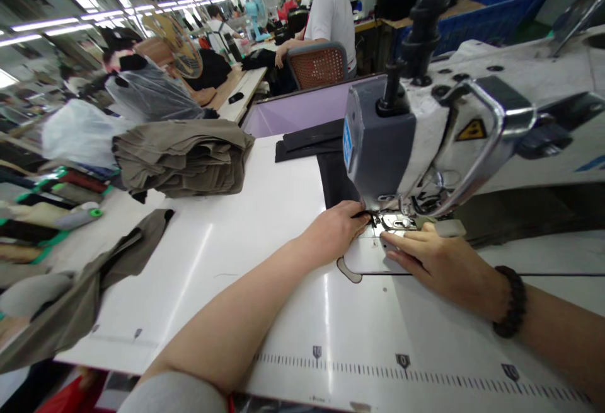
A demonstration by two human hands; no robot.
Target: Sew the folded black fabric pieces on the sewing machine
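My left hand (334, 231) is closed at the edge of a black fabric piece (333, 180), just left of the needle area of a sewing machine (382, 142). Its fingertips press the cloth close to the metal needle plate (397, 222). On the other side of the plate lies my right hand (439, 265), fingers stretched out towards the needle. A small grey item (388, 246) shows under its fingertips; what it is I cannot tell. Beside the right thumb is a flat beige piece (450, 229). The machine head partly hides the black fabric.
A stack of olive-brown fabric pieces (184, 157) sits at the table's back left. More brown cloth (94, 293) hangs over the left edge, near several thread spools (78, 216). Folded black fabric (309, 140) lies behind the machine. A co-worker (331, 16) sits farther back.
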